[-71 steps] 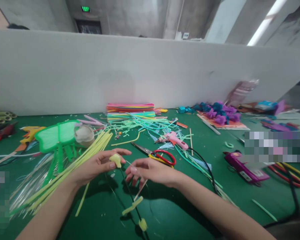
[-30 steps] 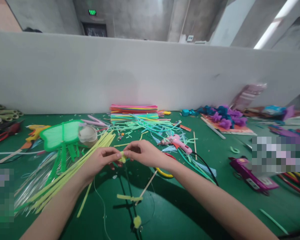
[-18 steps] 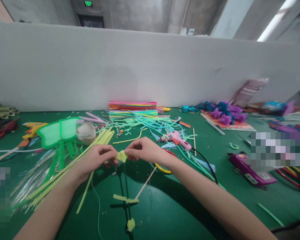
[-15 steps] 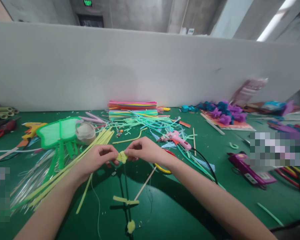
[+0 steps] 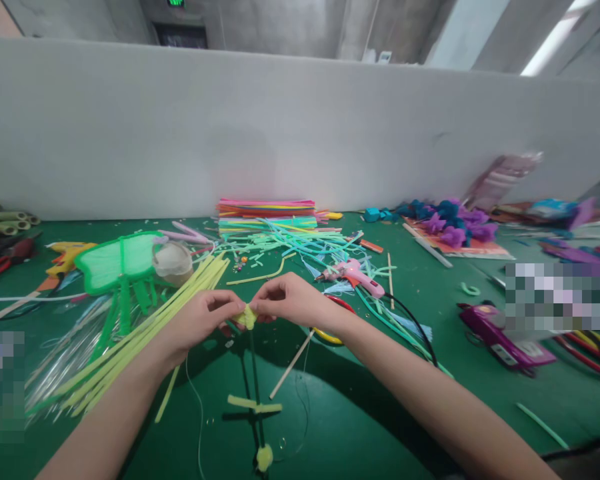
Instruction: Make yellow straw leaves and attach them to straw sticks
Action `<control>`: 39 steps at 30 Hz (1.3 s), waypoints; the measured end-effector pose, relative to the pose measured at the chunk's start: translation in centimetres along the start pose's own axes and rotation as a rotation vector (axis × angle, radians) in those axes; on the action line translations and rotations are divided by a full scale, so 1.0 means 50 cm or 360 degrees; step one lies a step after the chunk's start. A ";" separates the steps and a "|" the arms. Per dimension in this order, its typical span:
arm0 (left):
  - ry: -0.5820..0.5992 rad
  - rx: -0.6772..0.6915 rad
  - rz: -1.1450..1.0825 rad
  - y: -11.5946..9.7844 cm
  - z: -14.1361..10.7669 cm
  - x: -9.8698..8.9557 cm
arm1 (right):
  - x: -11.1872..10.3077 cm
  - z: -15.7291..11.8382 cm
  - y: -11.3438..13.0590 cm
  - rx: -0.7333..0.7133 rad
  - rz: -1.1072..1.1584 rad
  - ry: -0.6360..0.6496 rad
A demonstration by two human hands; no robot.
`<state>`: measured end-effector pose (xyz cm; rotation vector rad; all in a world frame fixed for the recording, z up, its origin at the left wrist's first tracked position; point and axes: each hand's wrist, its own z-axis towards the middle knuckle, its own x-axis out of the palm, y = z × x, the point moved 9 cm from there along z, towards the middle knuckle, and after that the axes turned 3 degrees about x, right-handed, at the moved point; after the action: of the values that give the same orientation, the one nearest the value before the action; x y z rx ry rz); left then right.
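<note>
I see the left hand [image 5: 200, 323] and the right hand [image 5: 293, 301] meeting over the middle of the bench [image 5: 360, 427], near its front edge. Both are closed in a pinch, fingertips on one small yellow tuft [image 5: 247, 316] held between them, clear of the surface. A dark stem [image 5: 255, 373] hangs from the tuft toward me; it carries a yellow crosspiece [image 5: 254, 404] and a second tuft [image 5: 265, 457] at its lower end. A wooden stick [image 5: 291, 365] lies just right of the stem. Left of the left hand lies a bundle of yellow strips [image 5: 145, 333]. Behind the right hand lie scissors [image 5: 333, 319] and a pink glue gun [image 5: 353, 275].
</note>
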<state>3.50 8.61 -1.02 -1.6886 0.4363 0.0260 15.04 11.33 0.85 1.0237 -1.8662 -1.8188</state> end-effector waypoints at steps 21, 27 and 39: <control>-0.0104 -0.0129 -0.0137 0.024 -0.002 -0.014 | -0.009 -0.006 -0.010 -0.0079 -0.0017 0.0028; -0.0045 0.0005 -0.0020 0.006 -0.002 -0.008 | 0.000 -0.007 -0.002 -0.0077 -0.0040 0.0041; 0.0003 0.0120 0.0081 -0.001 0.003 -0.012 | 0.005 -0.006 -0.004 -0.0018 0.0045 -0.0033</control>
<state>3.02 8.90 -0.83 -1.6033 0.4763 0.0448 15.12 10.96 0.64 0.9730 -1.8709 -1.8284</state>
